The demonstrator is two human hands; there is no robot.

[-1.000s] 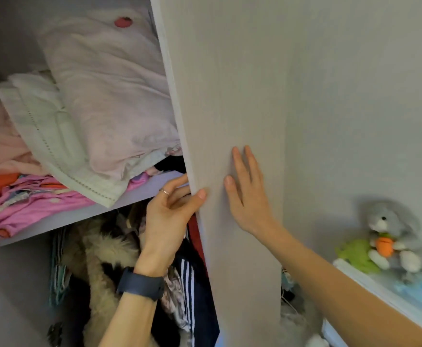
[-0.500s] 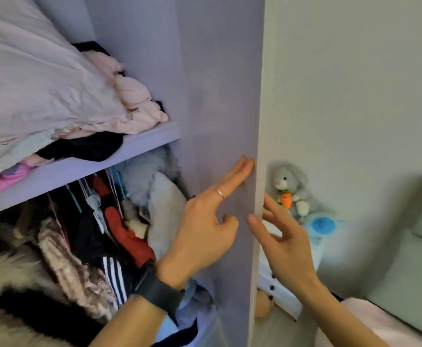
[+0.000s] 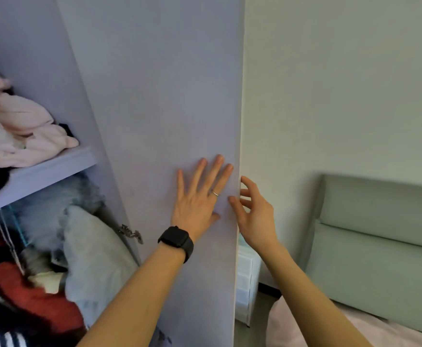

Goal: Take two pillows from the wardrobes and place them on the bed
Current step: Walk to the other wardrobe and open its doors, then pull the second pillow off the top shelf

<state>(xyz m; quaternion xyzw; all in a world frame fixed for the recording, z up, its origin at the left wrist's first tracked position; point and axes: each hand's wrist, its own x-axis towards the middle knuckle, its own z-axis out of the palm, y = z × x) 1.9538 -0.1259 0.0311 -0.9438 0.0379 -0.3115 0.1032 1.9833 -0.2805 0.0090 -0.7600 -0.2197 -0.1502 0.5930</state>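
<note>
A pale grey pillow-like cushion [image 3: 89,256] leans in the lower compartment of the open wardrobe, beneath the lavender shelf [image 3: 37,176] and against the compartment's right side, with a metal hinge [image 3: 131,234] just beside its upper right edge; whether it is one of the wanted pillows cannot be told. It lies well to the left of and below the left hand [image 3: 199,199], apart from it. Crumpled pale pink bedding [image 3: 22,131] sits on the shelf near its right end, further from both hands. The left hand is pressed flat on the inner face of the lavender-grey wardrobe door [image 3: 169,96], fingers spread and pointing up, holding nothing; a thin ring is on one finger and a black smartwatch [image 3: 177,240] circles the wrist. The right hand [image 3: 253,214] reaches around the door's outer edge with loosely curled, parted fingers, its thumb tip on the inner face near that edge, not closed on anything. Both forearms rise from the lower frame. To the right, a sage-green padded headboard [image 3: 380,234] stands over the pink-covered bed [image 3: 355,329].
</note>
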